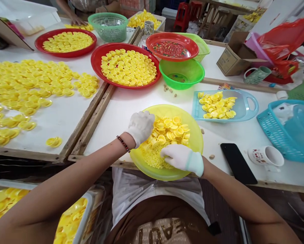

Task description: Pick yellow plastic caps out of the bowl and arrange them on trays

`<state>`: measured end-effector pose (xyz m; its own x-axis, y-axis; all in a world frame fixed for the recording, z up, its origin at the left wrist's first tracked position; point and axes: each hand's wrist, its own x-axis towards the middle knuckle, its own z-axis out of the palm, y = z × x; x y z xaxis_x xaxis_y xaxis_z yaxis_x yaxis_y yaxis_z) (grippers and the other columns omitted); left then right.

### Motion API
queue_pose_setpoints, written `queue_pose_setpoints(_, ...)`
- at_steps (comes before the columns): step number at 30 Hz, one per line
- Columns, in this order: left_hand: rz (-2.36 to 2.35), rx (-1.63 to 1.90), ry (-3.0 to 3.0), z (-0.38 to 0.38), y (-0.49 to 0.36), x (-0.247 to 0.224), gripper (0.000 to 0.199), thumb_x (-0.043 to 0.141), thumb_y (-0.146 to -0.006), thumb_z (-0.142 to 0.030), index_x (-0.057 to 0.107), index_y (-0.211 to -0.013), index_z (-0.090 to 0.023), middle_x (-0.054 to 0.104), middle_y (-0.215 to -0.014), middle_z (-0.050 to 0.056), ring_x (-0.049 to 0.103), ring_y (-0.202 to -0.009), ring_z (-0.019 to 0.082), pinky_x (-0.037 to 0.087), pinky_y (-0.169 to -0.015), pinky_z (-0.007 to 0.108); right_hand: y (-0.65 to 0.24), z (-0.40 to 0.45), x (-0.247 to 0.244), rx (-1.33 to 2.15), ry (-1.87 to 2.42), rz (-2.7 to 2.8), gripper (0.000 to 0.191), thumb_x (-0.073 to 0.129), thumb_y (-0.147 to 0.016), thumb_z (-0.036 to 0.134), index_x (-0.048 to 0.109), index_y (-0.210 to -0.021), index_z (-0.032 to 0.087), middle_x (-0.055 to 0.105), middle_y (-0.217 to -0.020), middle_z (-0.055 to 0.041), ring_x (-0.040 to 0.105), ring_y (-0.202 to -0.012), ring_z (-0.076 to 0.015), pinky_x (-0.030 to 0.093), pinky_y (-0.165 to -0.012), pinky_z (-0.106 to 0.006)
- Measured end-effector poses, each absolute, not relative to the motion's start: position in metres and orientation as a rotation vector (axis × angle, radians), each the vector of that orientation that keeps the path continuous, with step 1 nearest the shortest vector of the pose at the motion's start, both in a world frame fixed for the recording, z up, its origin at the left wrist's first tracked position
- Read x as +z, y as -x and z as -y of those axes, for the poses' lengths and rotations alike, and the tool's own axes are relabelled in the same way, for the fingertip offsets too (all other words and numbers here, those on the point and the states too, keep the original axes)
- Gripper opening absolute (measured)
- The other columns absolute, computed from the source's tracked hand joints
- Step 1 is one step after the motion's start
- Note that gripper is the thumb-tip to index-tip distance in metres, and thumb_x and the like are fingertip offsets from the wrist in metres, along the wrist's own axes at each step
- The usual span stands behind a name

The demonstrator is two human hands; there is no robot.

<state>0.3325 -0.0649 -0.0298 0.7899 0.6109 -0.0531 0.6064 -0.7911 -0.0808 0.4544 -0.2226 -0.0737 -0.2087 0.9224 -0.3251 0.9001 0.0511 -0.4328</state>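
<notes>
A yellow basin [196, 142] rests at the table's front edge before me. Yellow plastic hat-shaped pieces [173, 128] fill its far part, and small pale yellow beads [154, 158] lie in the near part. My left hand [141, 128], in a white glove, is curled closed above the basin's left side, beside the hat-shaped pieces; what it holds, if anything, is hidden. Over the beads my right hand [179, 157], gloved too, has its fingers bent down and drawn together. Whatever lies between those fingers cannot be made out.
Red trays [96, 64] of yellow pieces and a green bowl [182, 76] stand farther back. Rightward are a blue tray [243, 106], a phone [237, 162], a mug [265, 156] and a blue basket [281, 132]. Loose pieces [40, 81] cover the left table. Another person's hand [77, 21] is at the back.
</notes>
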Motion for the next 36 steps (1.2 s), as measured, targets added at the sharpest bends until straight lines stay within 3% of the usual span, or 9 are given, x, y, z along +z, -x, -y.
queue_pose_setpoints(9, 1.164, -0.605, 3.521, 0.086, -0.299, -0.039, 0.018, 0.052, -0.085, -0.022, 0.069, -0.091, -0.016, 0.073, -0.086, 0.005, 0.064, -0.076, 0.018, 0.047, -0.071, 0.027, -0.469, 0.223, -0.044, 0.573, 1.589, 1.937, 0.017, 0.052, -0.094, 0.017, 0.067, -0.101, 0.019, 0.071, -0.100, -0.0051, 0.063, -0.094, -0.0187, 0.048, -0.087, -0.032)
queue_pose_setpoints(12, 1.206, -0.588, 3.593, 0.092, -0.298, -0.042, 0.020, 0.051, -0.083, -0.022, 0.069, -0.084, -0.016, 0.073, -0.082, 0.004, 0.063, -0.074, 0.017, 0.047, -0.071, 0.027, -0.465, 0.220, -0.027, 0.456, 1.524, 1.884, 0.014, 0.051, -0.096, 0.020, 0.065, -0.098, 0.020, 0.070, -0.098, -0.0042, 0.063, -0.094, -0.0182, 0.048, -0.088, -0.033)
queue_pose_setpoints(16, 1.094, -0.552, 3.500, 0.094, -0.302, -0.048, 0.024, 0.049, -0.086, -0.021, 0.071, -0.093, -0.016, 0.071, -0.090, 0.008, 0.064, -0.086, 0.021, 0.048, -0.080, 0.031, -0.466, 0.216, -0.021, 0.411, 1.538, 1.884, 0.012, 0.050, -0.096, 0.020, 0.062, -0.095, 0.020, 0.069, -0.096, -0.0044, 0.062, -0.092, -0.0182, 0.048, -0.088, -0.034)
queue_pose_setpoints(20, 1.034, -0.240, 3.386, 0.094, -0.313, -0.049, 0.032, 0.059, -0.090, -0.039, 0.070, -0.107, -0.014, 0.066, -0.103, 0.013, 0.064, -0.093, 0.027, 0.050, -0.083, 0.038, -0.477, 0.218, -0.024, 0.407, 1.622, 1.826, 0.010, 0.051, -0.095, 0.017, 0.061, -0.094, 0.020, 0.069, -0.097, -0.0035, 0.062, -0.095, -0.0177, 0.047, -0.090, -0.033)
queue_pose_setpoints(23, 0.940, -0.093, 3.284, 0.097, -0.324, -0.050, 0.032, 0.063, -0.088, -0.040, 0.070, -0.107, -0.015, 0.064, -0.106, 0.014, 0.063, -0.095, 0.030, 0.049, -0.083, 0.041, -0.482, 0.219, -0.025, 0.420, 1.662, 1.791, 0.009, 0.052, -0.093, 0.016, 0.060, -0.093, 0.020, 0.069, -0.097, -0.0031, 0.063, -0.095, -0.0170, 0.048, -0.090, -0.032)
queue_pose_setpoints(27, 0.906, -0.197, 3.346, 0.105, -0.328, -0.051, 0.025, 0.063, -0.085, -0.029, 0.066, -0.106, -0.016, 0.066, -0.104, 0.012, 0.063, -0.096, 0.029, 0.049, -0.085, 0.041, -0.477, 0.215, -0.029, 0.438, 1.657, 1.753, 0.006, 0.054, -0.093, 0.019, 0.060, -0.093, 0.021, 0.068, -0.092, -0.0015, 0.062, -0.089, -0.0161, 0.048, -0.086, -0.031)
queue_pose_setpoints(32, 1.060, -0.429, 3.525, 0.114, -0.313, -0.050, 0.023, 0.063, -0.080, -0.022, 0.061, -0.103, -0.017, 0.069, -0.097, 0.008, 0.066, -0.089, 0.025, 0.051, -0.082, 0.036, -0.470, 0.211, -0.033, 0.472, 1.537, 1.707, 0.012, 0.058, -0.093, 0.024, 0.063, -0.104, 0.021, 0.070, -0.106, -0.0040, 0.063, -0.100, -0.0181, 0.049, -0.092, -0.034)
queue_pose_setpoints(36, 1.025, -0.619, 3.570, 0.115, -0.296, -0.050, 0.024, 0.065, -0.082, -0.025, 0.058, -0.104, -0.018, 0.069, -0.103, 0.007, 0.066, -0.095, 0.024, 0.051, -0.088, 0.038, -0.477, 0.222, -0.027, 0.520, 1.591, 1.652, 0.015, 0.050, -0.098, 0.022, 0.065, -0.101, 0.021, 0.069, -0.096, -0.0022, 0.063, -0.088, -0.0156, 0.050, -0.085, -0.031)
